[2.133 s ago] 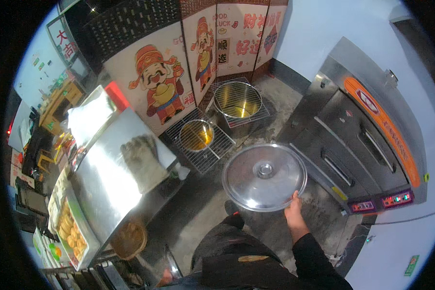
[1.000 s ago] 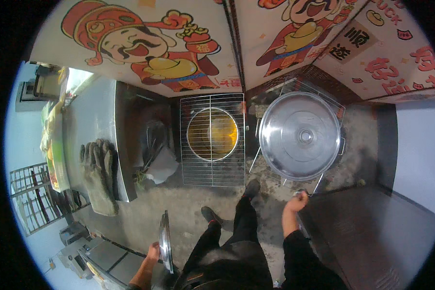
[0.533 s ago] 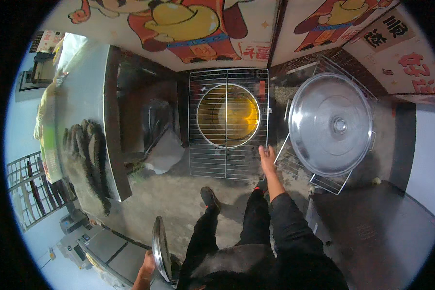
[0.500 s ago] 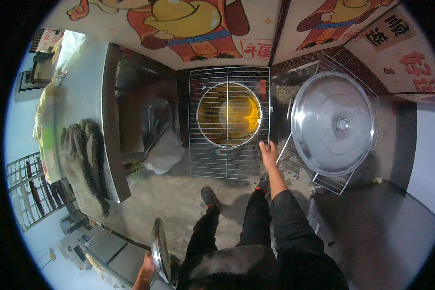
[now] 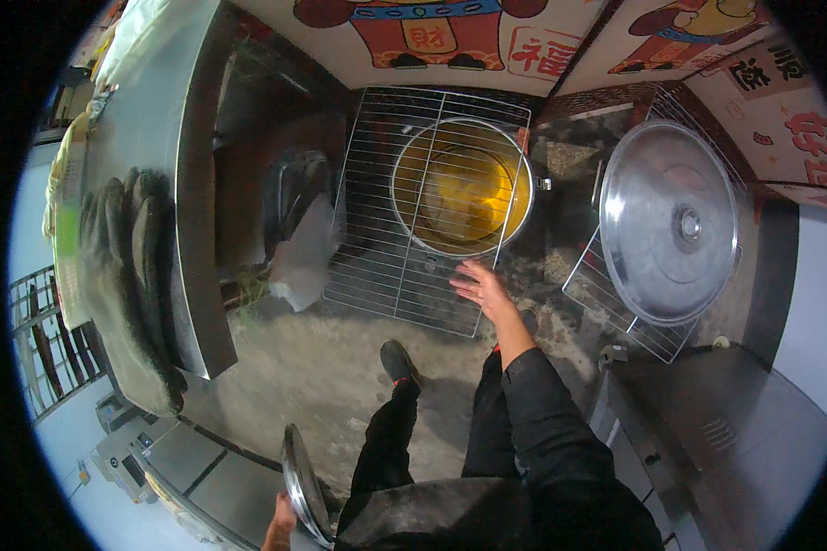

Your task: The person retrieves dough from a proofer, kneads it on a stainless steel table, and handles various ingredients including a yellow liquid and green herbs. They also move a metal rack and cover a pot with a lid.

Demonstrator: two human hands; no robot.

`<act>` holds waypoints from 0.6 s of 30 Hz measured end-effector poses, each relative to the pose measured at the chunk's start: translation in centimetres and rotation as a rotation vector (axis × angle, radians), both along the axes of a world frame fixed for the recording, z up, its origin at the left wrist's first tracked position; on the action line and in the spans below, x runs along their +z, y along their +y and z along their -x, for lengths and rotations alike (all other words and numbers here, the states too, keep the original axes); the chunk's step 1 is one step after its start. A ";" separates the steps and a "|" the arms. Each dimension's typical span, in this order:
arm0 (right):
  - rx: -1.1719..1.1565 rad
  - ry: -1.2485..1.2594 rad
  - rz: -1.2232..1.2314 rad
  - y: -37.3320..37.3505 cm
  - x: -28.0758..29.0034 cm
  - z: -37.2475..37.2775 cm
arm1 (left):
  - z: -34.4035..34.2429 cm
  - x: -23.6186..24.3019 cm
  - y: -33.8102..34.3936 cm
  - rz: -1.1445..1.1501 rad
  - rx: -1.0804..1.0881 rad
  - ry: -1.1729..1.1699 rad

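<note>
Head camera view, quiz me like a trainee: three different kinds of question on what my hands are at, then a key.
1. Multiple choice: what does the left hand hold?
A) a wooden spoon
B) a round metal lid
C) a pair of tongs
2. True or false: the wire rack lies across the opening of the pot that holds yellow liquid.
3. Short answer: at which edge of the wire rack is the right hand, and are its fingers spread or clenched?

Key:
1. B
2. True
3. The right edge, toward the near corner; spread
</note>
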State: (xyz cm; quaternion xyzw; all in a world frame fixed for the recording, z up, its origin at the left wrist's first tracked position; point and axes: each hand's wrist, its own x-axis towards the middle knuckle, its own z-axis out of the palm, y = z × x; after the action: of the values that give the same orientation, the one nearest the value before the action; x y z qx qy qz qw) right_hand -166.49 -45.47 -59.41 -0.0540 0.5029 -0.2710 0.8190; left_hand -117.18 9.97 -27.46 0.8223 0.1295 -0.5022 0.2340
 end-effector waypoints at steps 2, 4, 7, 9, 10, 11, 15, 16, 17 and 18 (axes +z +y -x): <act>-0.048 -0.186 -0.070 -0.3 1.3 0.4 | 0.4 -0.5 0.9 0.004 -0.327 0.082; -0.090 -0.349 -0.111 -0.4 1.1 1.2 | -0.5 -0.5 1.5 0.090 -0.734 0.017; -0.274 -0.693 -0.274 -1.2 1.6 1.9 | -0.3 -0.5 2.7 0.122 -0.176 0.106; -0.324 -0.489 -0.199 -0.8 0.6 2.0 | 0.2 0.0 2.7 0.112 0.218 0.113; -0.358 -0.333 -0.110 0.4 -3.2 3.2 | -0.3 -0.6 1.5 0.110 0.217 0.078; -0.376 -0.185 -0.027 1.1 -5.6 4.0 | -0.1 -0.7 1.0 0.116 0.159 0.065; -0.234 0.291 0.136 -1.3 -4.8 3.7 | 2.9 1.0 -0.3 0.096 -0.110 0.047; -0.201 0.321 0.141 -2.2 -4.7 4.2 | 3.4 1.1 -1.1 0.043 -0.111 0.042; -0.174 0.346 0.116 -3.1 -4.2 4.3 | 4.0 1.1 -1.7 -0.010 -0.108 0.034; -0.151 0.367 0.090 -4.1 -3.2 3.9 | 4.1 1.1 -2.1 0.004 -0.083 0.031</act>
State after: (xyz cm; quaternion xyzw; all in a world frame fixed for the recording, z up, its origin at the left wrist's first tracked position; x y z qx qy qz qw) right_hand -170.36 -49.58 -62.64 -0.1012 0.6336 -0.3394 0.6879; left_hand -121.32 7.89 -26.41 0.8187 0.0981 -0.5244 0.2126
